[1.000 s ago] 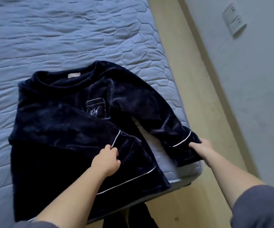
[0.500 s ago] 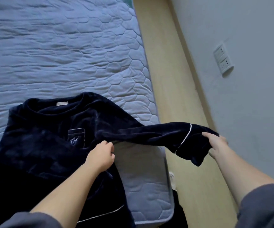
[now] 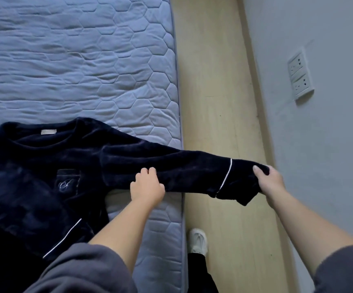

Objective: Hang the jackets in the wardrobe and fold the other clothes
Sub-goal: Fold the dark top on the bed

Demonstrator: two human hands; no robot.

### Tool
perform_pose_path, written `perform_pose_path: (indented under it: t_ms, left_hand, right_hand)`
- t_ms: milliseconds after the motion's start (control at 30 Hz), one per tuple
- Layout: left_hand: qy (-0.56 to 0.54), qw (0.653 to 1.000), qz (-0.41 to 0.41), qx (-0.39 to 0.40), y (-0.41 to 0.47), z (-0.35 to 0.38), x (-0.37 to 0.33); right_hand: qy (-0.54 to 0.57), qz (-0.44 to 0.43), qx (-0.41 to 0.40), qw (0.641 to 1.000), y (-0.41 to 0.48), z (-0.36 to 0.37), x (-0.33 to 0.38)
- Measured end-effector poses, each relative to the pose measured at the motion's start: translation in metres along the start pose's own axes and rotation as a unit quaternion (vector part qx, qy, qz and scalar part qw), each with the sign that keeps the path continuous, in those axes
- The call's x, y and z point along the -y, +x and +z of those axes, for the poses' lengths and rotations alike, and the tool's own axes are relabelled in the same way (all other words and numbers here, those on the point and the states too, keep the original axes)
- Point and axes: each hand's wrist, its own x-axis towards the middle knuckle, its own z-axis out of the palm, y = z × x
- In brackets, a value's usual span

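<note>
A dark navy velvet pyjama top (image 3: 44, 166) with white piping and an embroidered chest pocket lies on the blue quilted mattress (image 3: 86, 60). One sleeve is folded across its front at the lower left. The other sleeve (image 3: 192, 172) is stretched out to the right, past the bed's edge and above the floor. My right hand (image 3: 270, 180) grips the cuff end of that sleeve. My left hand (image 3: 147, 185) holds the sleeve's lower edge near the middle, with its fingers curled into the fabric.
A strip of light wooden floor (image 3: 217, 81) runs between the bed and a grey wall (image 3: 330, 134) with a double socket (image 3: 300, 76). My foot in a white shoe (image 3: 197, 241) stands beside the bed's edge.
Both hands lifted the right sleeve off the bed corner and pulled it out straight to the right. My left hand moved from the folded sleeve's cuff to this sleeve.
</note>
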Motion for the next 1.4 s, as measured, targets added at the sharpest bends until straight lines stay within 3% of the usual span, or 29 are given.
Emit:
perform_pose_path:
  t_ms: [100,233,400,467,567,633,733,800,900,1033,1133,1233,1400]
  left_hand:
    - [0.007,0.998,-0.035,-0.053,0.030,0.002,0.011]
    - [0.108,0.980,0.056,-0.158,0.091,-0.011,0.033]
    - [0.289,0.933,0.169,-0.128,0.150,-0.022,0.042]
    - [0.304,0.925,0.180,-0.139,0.161,-0.025,0.037]
    - [0.194,0.936,0.147,-0.256,0.171,-0.042,0.045]
    - [0.118,0.941,0.066,-0.310,0.177,-0.047,0.044]
    - [-0.015,0.965,-0.098,-0.241,0.163,-0.023,0.012]
    - [-0.070,0.970,-0.125,-0.195,0.141,0.013,-0.011]
    - [-0.073,0.982,-0.073,-0.157,0.111,0.069,-0.045]
    - [0.045,0.986,0.124,-0.101,0.107,0.105,-0.078]
    - [0.108,0.972,0.197,-0.075,0.113,0.105,-0.067]
    - [0.117,0.961,0.218,-0.123,0.104,0.098,-0.046]
    - [0.137,0.949,0.222,-0.177,0.091,0.096,-0.030]
  right_hand:
    - [0.024,0.067,-0.008,0.997,0.024,0.017,-0.022]
    - [0.016,0.089,-0.027,0.996,0.049,0.034,-0.048]
    - [0.036,0.053,-0.035,0.997,0.071,0.046,-0.066]
    - [0.035,0.044,-0.042,0.998,0.081,0.046,-0.068]
    - [0.063,0.030,-0.062,0.996,0.082,0.048,-0.063]
    - [0.091,0.028,-0.082,0.992,0.086,0.048,-0.058]
    - [0.126,0.086,-0.074,0.985,0.093,0.046,-0.047]
    - [0.131,0.128,-0.043,0.982,0.096,0.046,-0.043]
    - [0.154,0.167,0.052,0.972,0.101,0.046,-0.045]
    - [0.142,0.200,0.183,0.952,0.103,0.045,-0.054]
    - [0.037,0.196,0.126,0.972,0.103,0.051,-0.066]
    - [-0.040,0.209,0.036,0.976,0.101,0.056,-0.072]
    - [-0.134,0.195,-0.026,0.971,0.096,0.067,-0.063]
